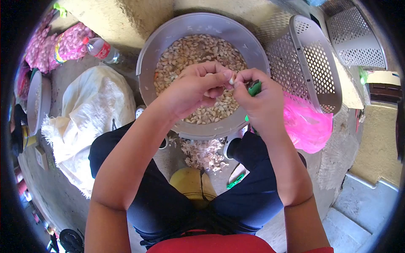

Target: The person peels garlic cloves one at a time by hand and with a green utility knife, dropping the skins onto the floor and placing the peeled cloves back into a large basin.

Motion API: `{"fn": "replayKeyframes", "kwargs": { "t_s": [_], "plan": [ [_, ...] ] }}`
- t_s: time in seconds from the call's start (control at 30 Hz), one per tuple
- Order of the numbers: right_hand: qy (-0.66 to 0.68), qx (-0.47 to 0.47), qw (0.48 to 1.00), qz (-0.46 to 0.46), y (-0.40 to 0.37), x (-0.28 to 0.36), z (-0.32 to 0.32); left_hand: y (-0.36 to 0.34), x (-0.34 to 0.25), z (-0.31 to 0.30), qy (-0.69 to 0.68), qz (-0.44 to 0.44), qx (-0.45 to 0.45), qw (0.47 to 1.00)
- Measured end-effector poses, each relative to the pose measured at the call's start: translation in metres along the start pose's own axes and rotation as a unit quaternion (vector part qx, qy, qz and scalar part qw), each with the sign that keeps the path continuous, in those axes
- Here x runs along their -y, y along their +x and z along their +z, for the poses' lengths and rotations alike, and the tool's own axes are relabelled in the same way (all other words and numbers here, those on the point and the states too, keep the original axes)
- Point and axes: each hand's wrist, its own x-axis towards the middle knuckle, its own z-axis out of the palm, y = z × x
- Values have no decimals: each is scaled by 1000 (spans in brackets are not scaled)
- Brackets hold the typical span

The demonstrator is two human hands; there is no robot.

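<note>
Over a wide grey tub [145, 86] holding many pale garlic cloves [202, 50], my two hands meet. My left hand [200, 86] pinches a small whitish clove [231, 80] between thumb and fingertips. The thumb and finger of my right hand [259, 92] touch the same clove from the other side. A green-handled tool [255, 88], perhaps a small knife, is held in the right hand's curled fingers; its blade is not clearly visible.
Grey perforated baskets [322, 63] and a pink plastic bag [310, 126] are at right. A white sack [95, 101], bottle [102, 49] and pink net bags [69, 42] lie left. Peelings [204, 156] and a yellow bucket [190, 183] sit between my legs.
</note>
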Motion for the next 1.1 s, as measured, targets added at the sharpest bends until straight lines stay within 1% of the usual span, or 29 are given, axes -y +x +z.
{"fn": "replayKeyframes", "kwargs": {
  "t_s": [0.13,0.27,0.37,0.47,0.57,0.67,0.77,0.83,0.97,1.1],
  "plan": [
    [-2,-17,1000,-24,-1,-6,4,0,0,4,25,0,-21,999],
    [6,-47,998,-38,-2,-7,9,1,0,3,20,2,-10,1000],
    [-15,-59,997,-41,-3,-7,12,1,0,3,32,1,-23,999],
    [-84,-73,989,-94,-2,-9,13,1,0,3,52,0,-39,998],
    [-95,-76,988,-91,-2,-10,15,1,0,3,74,3,-51,996],
    [-55,-48,997,-21,0,-6,12,0,-2,2,95,11,-62,994],
    [-29,-30,998,-54,7,-12,9,-1,-7,4,97,24,-72,992],
    [-19,-30,998,-56,8,-10,9,-1,-8,4,100,27,-73,992],
    [-29,-16,997,-76,8,-8,8,1,-7,0,56,30,-79,995],
    [-60,-29,993,-99,6,-6,9,4,1,-4,5,20,-87,996]
  ]
}}
